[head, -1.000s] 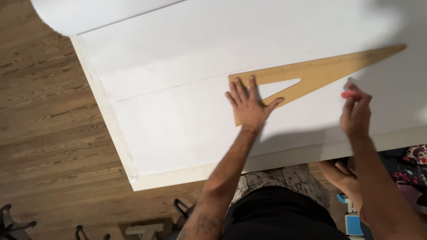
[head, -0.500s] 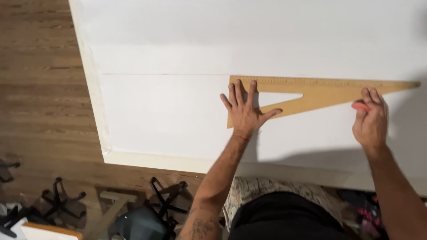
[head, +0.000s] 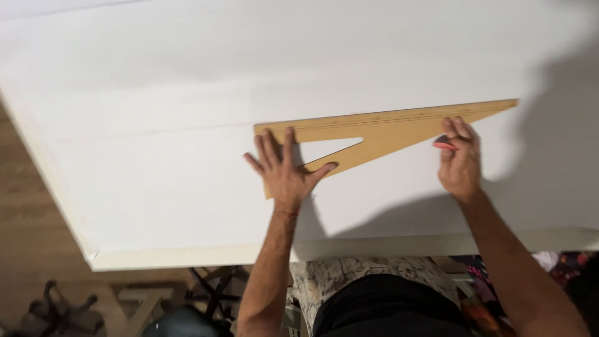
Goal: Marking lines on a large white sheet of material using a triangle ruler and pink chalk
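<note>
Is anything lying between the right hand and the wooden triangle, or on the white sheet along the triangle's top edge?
Nothing visible does. The right hand, holding a small red-tipped marker, already touches the wooden triangle at its lower edge. The left hand lies flat on the triangle's wide end. The white sheet above the top edge is bare.

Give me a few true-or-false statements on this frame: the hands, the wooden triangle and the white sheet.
1. The left hand lies flat, fingers spread, on the wooden triangle. True.
2. The right hand is empty. False: it pinches a small red object at the triangle's lower edge.
3. The triangle lies on the white sheet. True.
4. The triangle is solid. False: it has a triangular cut-out near the left hand.
</note>
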